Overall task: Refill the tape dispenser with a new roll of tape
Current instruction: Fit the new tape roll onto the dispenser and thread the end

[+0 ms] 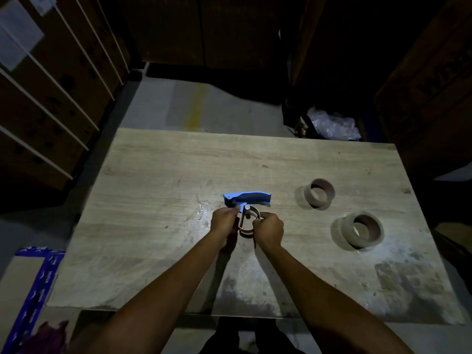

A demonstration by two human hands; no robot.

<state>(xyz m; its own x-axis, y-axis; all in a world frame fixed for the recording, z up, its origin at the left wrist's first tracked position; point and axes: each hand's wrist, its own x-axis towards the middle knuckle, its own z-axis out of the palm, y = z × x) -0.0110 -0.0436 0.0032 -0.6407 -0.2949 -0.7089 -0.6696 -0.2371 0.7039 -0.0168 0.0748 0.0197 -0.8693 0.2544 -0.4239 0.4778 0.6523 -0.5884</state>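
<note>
A blue-handled tape dispenser [246, 198] lies in the middle of the wooden table [158, 180], handle pointing away from me. My left hand [224, 222] grips its metal frame from the left. My right hand [268, 231] is closed on a thin, pale ring [249, 227] that sits around the dispenser's spindle; it looks like a nearly bare core. Two brown rolls lie to the right, apart from my hands: a thick tape roll [361, 229] near me and a thinner brown core [319, 192] farther back.
Stacked cardboard boxes [51, 85] stand at the left and back. A crumpled plastic bag [332, 123] lies beyond the table's far right edge. A box with blue tape [38, 282] sits on the floor at lower left. The scene is dim.
</note>
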